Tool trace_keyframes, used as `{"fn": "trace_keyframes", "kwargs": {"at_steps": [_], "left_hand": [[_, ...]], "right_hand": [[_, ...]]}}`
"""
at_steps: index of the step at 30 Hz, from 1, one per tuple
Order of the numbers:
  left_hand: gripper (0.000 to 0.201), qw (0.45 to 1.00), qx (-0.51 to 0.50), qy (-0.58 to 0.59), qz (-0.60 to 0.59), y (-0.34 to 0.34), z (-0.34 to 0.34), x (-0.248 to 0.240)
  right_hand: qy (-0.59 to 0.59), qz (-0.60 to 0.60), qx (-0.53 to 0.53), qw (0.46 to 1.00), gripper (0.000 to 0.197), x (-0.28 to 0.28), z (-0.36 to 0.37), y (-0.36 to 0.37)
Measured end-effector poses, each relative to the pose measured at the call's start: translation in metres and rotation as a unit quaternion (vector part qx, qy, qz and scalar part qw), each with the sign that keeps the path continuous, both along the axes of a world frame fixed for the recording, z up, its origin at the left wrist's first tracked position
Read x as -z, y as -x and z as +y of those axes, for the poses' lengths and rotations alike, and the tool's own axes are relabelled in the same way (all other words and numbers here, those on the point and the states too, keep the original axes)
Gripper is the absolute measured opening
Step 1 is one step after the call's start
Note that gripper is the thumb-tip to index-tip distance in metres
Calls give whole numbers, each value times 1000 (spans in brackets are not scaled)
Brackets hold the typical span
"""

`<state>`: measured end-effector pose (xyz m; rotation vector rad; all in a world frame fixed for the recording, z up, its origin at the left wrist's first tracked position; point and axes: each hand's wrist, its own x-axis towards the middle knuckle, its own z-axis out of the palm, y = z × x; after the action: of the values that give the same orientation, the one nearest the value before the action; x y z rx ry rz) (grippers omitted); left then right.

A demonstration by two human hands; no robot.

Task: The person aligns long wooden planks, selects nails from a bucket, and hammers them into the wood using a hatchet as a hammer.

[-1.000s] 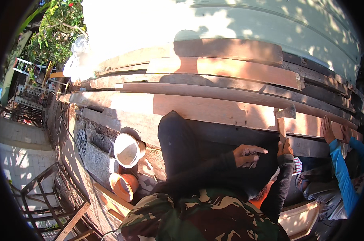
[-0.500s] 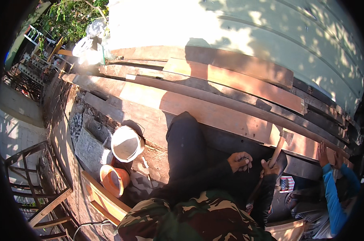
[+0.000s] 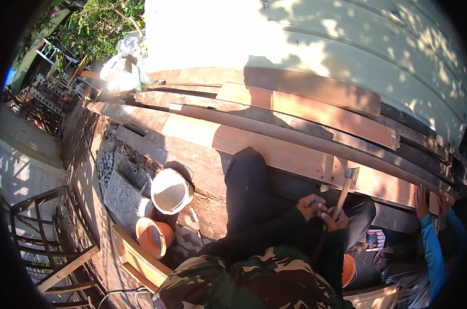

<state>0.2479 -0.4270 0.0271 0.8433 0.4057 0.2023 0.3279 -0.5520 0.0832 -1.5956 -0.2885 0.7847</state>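
at nine o'clock from the hatchet (image 3: pixel 341 196) stands a white bucket (image 3: pixel 171 190), pale inside; below it an orange bucket (image 3: pixel 154 238) leans with its mouth tilted (i cannot tell what either holds). left of both sits a grey, crusted trough (image 3: pixel 121 200).

the hatchet has a pale wooden handle and a dull metal head, pointing towards one o'clock, in front of a long reddish board (image 3: pixel 274 149). the right hand (image 3: pixel 336 221) has its fingers curled closed round the handle; the left hand (image 3: pixel 308 208), close beside, pinches thin bits (image 3: pixel 314 204) too small to make out.

a dark-clad knee (image 3: pixel 248 172) hides part of the board. at three o'clock a co-worker's hands (image 3: pixel 421 203) rest on it; at five lies a striped pack (image 3: pixel 376 240).
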Motion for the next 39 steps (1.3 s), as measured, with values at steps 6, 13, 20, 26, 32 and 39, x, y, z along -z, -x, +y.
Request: {"fn": "trace_keyframes", "kwargs": {"at_steps": [6, 13, 20, 26, 32, 39], "left_hand": [[17, 985, -88, 97, 111, 1, 4, 14], [19, 980, -14, 91, 174, 2, 0, 15], [18, 995, 90, 19, 44, 10, -7, -10], [12, 985, 105, -119, 60, -9, -2, -21], [9, 936, -4, -344, -79, -120, -3, -20], [13, 838, 16, -537, -98, -267, -12, -2]], "right_hand": [[16, 8, 53, 998, 23, -11, -3, 3], [23, 12, 67, 997, 21, -10, -10, -1], [-4, 26, 82, 996, 20, 3, -15, 1], [30, -3, 132, 991, 22, -2, -23, 6], [-33, 49, 297, 953, 25, -12, -57, 12], [-253, 71, 307, 915, 32, -8, -91, 41]]}}
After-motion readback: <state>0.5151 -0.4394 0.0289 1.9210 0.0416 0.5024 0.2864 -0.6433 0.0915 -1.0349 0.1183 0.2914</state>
